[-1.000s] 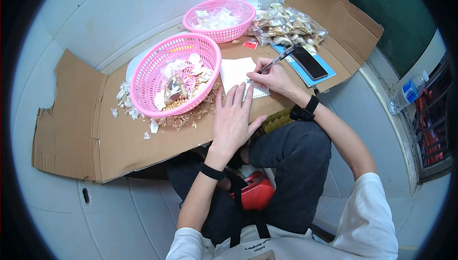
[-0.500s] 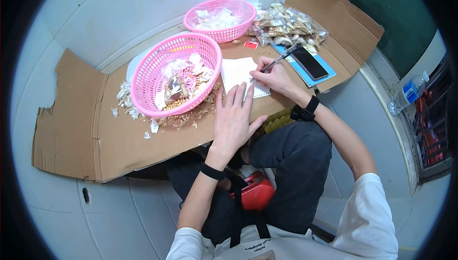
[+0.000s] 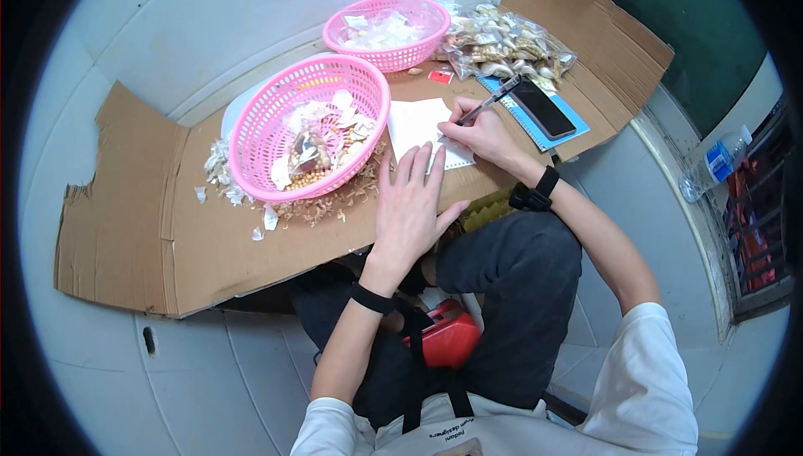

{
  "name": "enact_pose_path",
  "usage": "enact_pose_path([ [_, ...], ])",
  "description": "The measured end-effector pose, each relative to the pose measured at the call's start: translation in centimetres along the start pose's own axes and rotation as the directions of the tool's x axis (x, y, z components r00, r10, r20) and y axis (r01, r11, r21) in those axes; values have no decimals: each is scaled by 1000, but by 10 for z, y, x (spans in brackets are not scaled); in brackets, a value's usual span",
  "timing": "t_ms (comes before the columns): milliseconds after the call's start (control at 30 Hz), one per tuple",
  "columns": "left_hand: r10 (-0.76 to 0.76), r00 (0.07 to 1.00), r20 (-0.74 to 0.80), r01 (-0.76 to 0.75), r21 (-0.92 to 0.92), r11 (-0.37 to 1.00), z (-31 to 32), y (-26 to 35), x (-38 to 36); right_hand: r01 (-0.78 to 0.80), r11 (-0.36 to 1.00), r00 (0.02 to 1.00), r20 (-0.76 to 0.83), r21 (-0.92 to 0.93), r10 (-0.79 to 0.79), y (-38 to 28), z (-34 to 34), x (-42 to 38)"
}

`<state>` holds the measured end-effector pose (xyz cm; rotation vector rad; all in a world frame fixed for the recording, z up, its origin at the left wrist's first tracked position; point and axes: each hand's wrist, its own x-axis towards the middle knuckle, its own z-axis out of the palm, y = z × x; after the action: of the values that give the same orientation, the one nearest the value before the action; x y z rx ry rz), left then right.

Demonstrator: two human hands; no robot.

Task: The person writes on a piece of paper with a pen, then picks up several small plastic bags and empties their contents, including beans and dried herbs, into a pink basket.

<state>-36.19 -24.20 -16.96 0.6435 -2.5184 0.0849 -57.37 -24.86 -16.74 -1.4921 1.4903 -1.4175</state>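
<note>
My right hand [image 3: 481,134] grips a pen [image 3: 491,103], its tip end down at a white sheet of paper [image 3: 416,121]. My left hand [image 3: 410,205] lies flat with fingers apart, its fingertips on the lower part of that sheet and the thumb stretched out to the right. Left of the paper stands a pink plastic basket [image 3: 259,134] holding small round yellowish pieces, white flakes and a clear plastic bag. Whatever is written under the pen is too small to make out.
Behind stands a second pink basket [image 3: 385,58] with white packets. Clear bags of pale pieces [image 3: 506,46] lie beside it. A phone [image 3: 542,108] rests on a blue notebook [image 3: 577,128]. Shavings and flakes litter the cardboard [image 3: 226,263]. A water bottle [image 3: 715,163] stands at right.
</note>
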Motion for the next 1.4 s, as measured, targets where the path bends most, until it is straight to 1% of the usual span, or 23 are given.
enact_pose_path([
  [167,0,1000,-2,0,4,1000,0,0,0,9,1000,1000,-22,-18,-10,6,-2,2],
  [367,3,1000,-6,-3,8,1000,0,0,0,-4,1000,1000,0,-11,4,4,-2,2],
  [467,-2,1000,-5,2,1,1000,1,-1,-1,-20,1000,1000,-14,24,20,1,0,1],
  [533,2,1000,-10,-2,6,1000,0,0,-1,-16,999,1000,1,-36,16,1,-1,0],
  [567,3,1000,-9,-3,5,1000,0,0,0,-16,999,1000,0,-36,16,2,-2,0],
  [633,4,1000,-18,-4,-7,1000,0,-1,-1,-7,1000,1000,-21,30,8,4,-1,1],
  [667,-5,1000,-18,4,-4,1000,-1,-1,-2,-7,999,1000,-12,32,8,5,0,2],
  [733,6,1000,-18,-6,-4,1000,0,-1,-2,15,998,1000,-16,-58,-16,6,-2,3],
  [967,1,1000,-20,-1,-7,1000,-1,-1,-2,31,998,999,-10,-50,-32,11,-3,4],
  [1033,-3,1000,-8,3,-21,1000,-2,-1,-1,83,994,997,-1,-77,-83,10,-2,6],
  [1067,-3,1000,-9,3,-20,1000,-2,-1,-2,84,993,996,-1,-78,-84,7,-2,5],
  [1133,6,1000,-27,-7,-32,999,-2,-2,-2,67,972,998,6,-224,-67,0,-3,0],
  [1167,7,1000,-30,-8,-31,999,-1,-2,-1,69,972,998,6,-227,-70,1,-5,0],
  [1233,15,1000,-21,-15,-36,999,0,-3,-2,19,984,999,-22,-176,-23,4,-5,1],
  [1400,6,1000,-12,-6,-33,999,0,-1,-3,15,994,1000,-23,-106,-17,7,-5,1],
])
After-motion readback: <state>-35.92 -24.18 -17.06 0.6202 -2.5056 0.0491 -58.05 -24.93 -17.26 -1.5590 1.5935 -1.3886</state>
